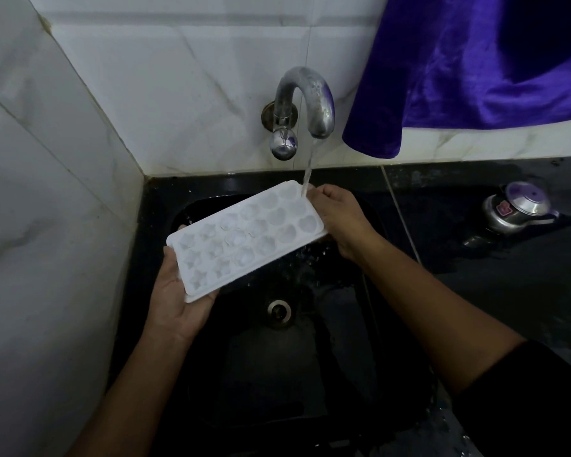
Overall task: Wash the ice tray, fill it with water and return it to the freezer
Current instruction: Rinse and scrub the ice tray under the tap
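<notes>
A white plastic ice tray (pixel 244 240) with several moulded cups is held tilted over the black sink (pixel 310 374). My left hand (pixel 175 298) grips its near left end from below. My right hand (pixel 340 222) holds its far right end. The metal tap (pixel 305 100) on the tiled wall is running, and its stream of water (pixel 310 166) lands on the tray's far right corner, by my right fingers. Some cups hold water or bits of ice.
The sink drain (pixel 279 310) lies below the tray. A blue cloth (pixel 475 67) hangs at the upper right. A steel pressure cooker (pixel 516 209) stands on the wet black counter (pixel 508 275) to the right. White tiled walls close the left and back.
</notes>
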Motion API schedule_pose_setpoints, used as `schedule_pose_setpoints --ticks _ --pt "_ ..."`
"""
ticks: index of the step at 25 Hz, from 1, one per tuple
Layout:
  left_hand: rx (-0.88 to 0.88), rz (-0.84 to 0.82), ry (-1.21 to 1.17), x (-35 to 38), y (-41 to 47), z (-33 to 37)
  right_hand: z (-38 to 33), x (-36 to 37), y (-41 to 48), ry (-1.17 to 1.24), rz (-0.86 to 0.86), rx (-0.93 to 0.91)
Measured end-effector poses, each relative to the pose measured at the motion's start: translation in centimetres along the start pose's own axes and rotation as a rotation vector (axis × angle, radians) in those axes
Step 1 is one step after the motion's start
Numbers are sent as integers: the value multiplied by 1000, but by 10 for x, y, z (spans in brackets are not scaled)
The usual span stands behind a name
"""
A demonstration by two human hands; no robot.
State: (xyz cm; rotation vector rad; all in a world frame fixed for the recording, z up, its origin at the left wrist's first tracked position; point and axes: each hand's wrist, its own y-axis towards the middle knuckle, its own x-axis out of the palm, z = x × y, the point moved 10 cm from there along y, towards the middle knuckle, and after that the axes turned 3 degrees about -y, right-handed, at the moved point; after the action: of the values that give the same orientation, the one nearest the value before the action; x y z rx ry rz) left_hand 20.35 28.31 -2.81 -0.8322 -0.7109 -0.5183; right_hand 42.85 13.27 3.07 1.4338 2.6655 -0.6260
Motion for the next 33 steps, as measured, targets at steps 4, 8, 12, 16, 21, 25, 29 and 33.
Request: schedule_pose_setpoints --ticks 4,8,12,16,21,25,29,33 --pt "24 5 -7 -2 4 13 -1 13 -10 58 -204 3" --pt "15 -7 19 -2 2 9 -4 3 -6 -68 -55 -34" --pt "5 -14 31 4 -2 1 -16 -3 4 -265 30 -51" --pt "10 -28 -18 4 8 6 -44 21 -25 -815 -114 -409" --pt "29 -40 -50 1 20 13 -12 28 -80 -1298 -193 -670" --pt "-13 -66 27 21 9 -9 -17 13 -65 -1410 -125 -631" --pt "4 -27 37 26 15 -6 -8 26 -79 -1456 -204 -697" --pt "-34 -57 66 35 17 -20 -17 17 -68 -1452 -177 -679"
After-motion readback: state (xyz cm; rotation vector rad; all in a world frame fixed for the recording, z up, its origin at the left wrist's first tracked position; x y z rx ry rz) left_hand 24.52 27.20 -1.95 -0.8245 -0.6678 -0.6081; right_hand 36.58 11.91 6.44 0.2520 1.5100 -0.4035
